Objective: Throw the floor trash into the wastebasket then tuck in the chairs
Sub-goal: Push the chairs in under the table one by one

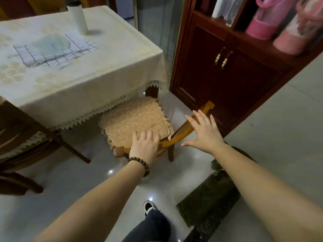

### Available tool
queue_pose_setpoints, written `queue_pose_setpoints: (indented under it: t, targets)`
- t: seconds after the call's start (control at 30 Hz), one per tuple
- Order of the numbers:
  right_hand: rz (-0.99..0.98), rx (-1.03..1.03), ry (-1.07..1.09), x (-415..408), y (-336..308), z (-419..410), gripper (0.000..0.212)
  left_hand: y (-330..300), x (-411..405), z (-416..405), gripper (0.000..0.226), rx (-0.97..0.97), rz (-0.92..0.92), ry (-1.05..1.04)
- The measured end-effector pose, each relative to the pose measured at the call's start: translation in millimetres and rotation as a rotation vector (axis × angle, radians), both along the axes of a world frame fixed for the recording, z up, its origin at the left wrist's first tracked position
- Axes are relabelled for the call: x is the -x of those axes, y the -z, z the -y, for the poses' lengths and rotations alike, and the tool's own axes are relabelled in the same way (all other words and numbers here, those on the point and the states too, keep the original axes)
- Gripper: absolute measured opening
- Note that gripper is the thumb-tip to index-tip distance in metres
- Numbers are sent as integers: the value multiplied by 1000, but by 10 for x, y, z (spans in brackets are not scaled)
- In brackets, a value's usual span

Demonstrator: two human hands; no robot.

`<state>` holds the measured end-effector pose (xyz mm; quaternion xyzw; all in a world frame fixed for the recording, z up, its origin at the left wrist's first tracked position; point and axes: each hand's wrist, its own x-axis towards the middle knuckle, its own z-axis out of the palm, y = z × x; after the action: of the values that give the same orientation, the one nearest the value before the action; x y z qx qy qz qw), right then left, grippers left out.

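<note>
Left hand (144, 147) grip wide, over chair (183, 135) backrest, contact unclear | right hand (203, 131) grip splayed, holding nothing.

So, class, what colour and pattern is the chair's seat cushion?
The seat cushion is peach-orange with a small pale floral print, seen in the head view.

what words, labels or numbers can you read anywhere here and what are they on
None: no readable text shows in this view.
Bottle: plain white, no label visible.
Checked cloth: only grid lines, no writing.
Pink rolls on the cabinet shelf: patterned, with no print to read.
Shoe: markings too small to tell.
</note>
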<state>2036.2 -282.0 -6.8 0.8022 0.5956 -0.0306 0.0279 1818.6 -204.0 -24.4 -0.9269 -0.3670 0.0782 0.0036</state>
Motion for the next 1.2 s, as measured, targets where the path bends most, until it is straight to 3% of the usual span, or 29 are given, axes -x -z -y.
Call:
queue_pose_setpoints:
  t: [0.17,0.4,0.7,0.83,1.2]
  targets:
    - [56,56,-153,-343,126,-297,111,99,-22,-113,50,10,-6,-55]
    - [186,116,-479,-579,213,-612,94,59,-31,-120,34,65,10,-116]
    - [239,88,-704,-667,237,-720,68,77,-86,-51,31,42,-4,-239]
    - [180,-18,-814,-770,294,-708,48,76,-178,-6,31,38,-40,-301]
    - [175,-94,-929,-1045,329,-1022,35,24,-445,-114,48,23,-124,-400]
